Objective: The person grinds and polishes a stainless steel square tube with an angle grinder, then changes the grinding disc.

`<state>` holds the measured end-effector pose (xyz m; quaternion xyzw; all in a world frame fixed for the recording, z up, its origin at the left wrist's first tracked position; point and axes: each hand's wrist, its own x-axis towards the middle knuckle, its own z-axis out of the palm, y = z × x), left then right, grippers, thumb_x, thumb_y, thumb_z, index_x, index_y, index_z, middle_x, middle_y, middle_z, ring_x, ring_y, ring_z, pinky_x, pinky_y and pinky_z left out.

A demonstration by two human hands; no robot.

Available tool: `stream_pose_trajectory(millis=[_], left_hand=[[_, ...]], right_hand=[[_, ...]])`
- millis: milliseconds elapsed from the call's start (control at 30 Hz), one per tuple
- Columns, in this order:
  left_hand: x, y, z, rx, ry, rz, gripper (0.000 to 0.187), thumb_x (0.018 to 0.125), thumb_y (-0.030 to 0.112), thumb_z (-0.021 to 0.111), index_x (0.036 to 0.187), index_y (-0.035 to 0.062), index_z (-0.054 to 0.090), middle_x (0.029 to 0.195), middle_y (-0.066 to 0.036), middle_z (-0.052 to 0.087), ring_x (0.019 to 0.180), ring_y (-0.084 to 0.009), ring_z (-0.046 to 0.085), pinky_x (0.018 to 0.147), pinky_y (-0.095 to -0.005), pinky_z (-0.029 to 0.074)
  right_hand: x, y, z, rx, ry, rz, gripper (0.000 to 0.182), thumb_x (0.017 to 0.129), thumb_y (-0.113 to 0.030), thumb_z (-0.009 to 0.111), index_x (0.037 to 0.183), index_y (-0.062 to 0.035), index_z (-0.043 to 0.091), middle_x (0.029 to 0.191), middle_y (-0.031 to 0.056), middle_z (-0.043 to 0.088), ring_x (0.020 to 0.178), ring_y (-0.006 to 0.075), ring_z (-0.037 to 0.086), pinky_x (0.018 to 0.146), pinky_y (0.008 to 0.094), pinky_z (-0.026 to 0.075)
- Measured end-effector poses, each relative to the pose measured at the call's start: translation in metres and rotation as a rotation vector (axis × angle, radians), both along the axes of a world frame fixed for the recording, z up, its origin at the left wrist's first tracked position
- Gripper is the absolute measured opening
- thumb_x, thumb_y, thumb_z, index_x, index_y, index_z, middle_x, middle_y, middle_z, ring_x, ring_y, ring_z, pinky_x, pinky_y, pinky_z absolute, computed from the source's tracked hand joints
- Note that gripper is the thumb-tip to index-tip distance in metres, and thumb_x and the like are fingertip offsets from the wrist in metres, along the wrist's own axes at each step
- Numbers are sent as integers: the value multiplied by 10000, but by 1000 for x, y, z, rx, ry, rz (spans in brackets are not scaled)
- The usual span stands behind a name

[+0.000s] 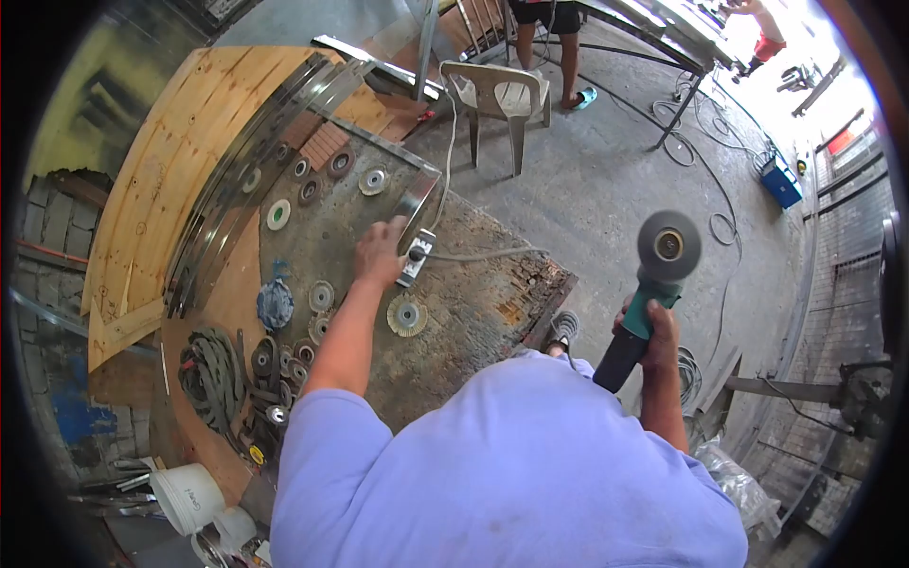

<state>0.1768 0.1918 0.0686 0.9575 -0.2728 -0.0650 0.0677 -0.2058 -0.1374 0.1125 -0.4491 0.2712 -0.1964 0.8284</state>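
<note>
My right hand (653, 336) is wrapped around the body of a green and black angle grinder (636, 327). Its round disc (669, 246) points up and away from me. Over the worn workbench (454, 350), my left hand (381, 254) has its fingers at the lower end of a shiny flat metal strip (417, 196), the thumb on the other side. Right beside the thumb lies a white power outlet (415, 257) with a dark plug and a cord in it. A flap disc (408, 314) rests nearer to me on the bench.
Several grinding discs (374, 181), a blue crumpled bag (276, 303) and coiled rope (216, 379) lie on the bench. Long curved metal strips (222, 180) line its left side. A plastic chair (497, 99) stands beyond; cables (724, 227) cross the floor. Other people work farther off.
</note>
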Motion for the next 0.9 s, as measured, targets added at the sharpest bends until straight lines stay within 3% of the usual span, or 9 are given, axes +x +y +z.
stream_pose_trajectory(millis=[67, 133, 233, 333, 433, 567, 700, 833, 900], left_hand=[[-9, 17, -9, 65, -46, 253, 884, 713, 397, 858, 1426, 141, 403, 1473, -200, 452, 1312, -435, 484, 1059, -540, 429], [-3, 46, -26, 243, 139, 342, 819, 728, 389, 845, 1383, 110, 441, 1397, -205, 541, 1259, -421, 545, 1033, -511, 458], [15, 69, -45, 108, 280, 353, 697, 726, 387, 840, 1259, 65, 528, 1205, -222, 659, 1140, -410, 631, 936, -495, 508], [7, 74, -15, 13, 230, 258, 591, 718, 375, 828, 1127, 31, 576, 1014, -239, 703, 1009, -412, 681, 843, -488, 532], [-28, 72, 34, -188, 349, 127, 567, 718, 373, 814, 1085, 9, 579, 1003, -257, 696, 984, -431, 676, 802, -491, 528], [-121, 44, 62, -145, 534, 37, 577, 718, 362, 808, 1113, 26, 554, 995, -251, 683, 975, -447, 655, 813, -497, 525], [-187, 23, 14, 78, 485, -83, 553, 717, 374, 811, 1080, 57, 541, 1061, -240, 650, 1042, -422, 632, 870, -512, 512], [-216, 17, -16, 99, 295, -149, 524, 708, 382, 826, 1020, 63, 551, 1063, -197, 587, 1047, -423, 583, 888, -517, 495], [-220, 14, -20, 120, 260, -139, 539, 698, 382, 835, 1015, 56, 545, 1050, -184, 578, 1039, -396, 572, 898, -504, 484]], right_hand=[[-9, -6, 9, 63, -75, -74, 574, 846, -494, 719, 1069, 18, 586, 871, 115, 651, 725, 238, 704, 632, 378, 596], [-24, -15, 16, 92, -151, -114, 614, 854, -515, 711, 1107, 27, 577, 915, 122, 652, 767, 244, 705, 661, 390, 598], [-42, -32, 32, -84, -147, -80, 670, 883, -600, 633, 1123, 21, 561, 934, 100, 628, 781, 234, 686, 695, 382, 585], [-56, -36, 47, -140, -182, -171, 666, 863, -555, 685, 1155, 30, 560, 968, 123, 636, 814, 241, 685, 743, 399, 584], [-70, -36, 43, -176, -167, -234, 713, 846, -552, 715, 1211, 35, 543, 994, 142, 644, 813, 250, 688, 739, 396, 591], [-71, -27, 49, -130, -138, -224, 804, 805, -560, 768, 1248, 67, 527, 1079, 187, 648, 846, 301, 712, 724, 464, 620], [-65, -26, 21, 192, -209, -133, 893, 779, -647, 759, 1270, 61, 527, 1037, 182, 656, 845, 315, 721, 703, 464, 621], [-56, -38, 16, -18, -226, -62, 799, 816, -561, 742, 1273, 61, 536, 1067, 178, 657, 867, 315, 711, 696, 446, 618], [-57, -48, 21, 9, -173, 15, 766, 790, -440, 777, 1306, 65, 523, 1099, 200, 655, 897, 334, 714, 746, 454, 618]])
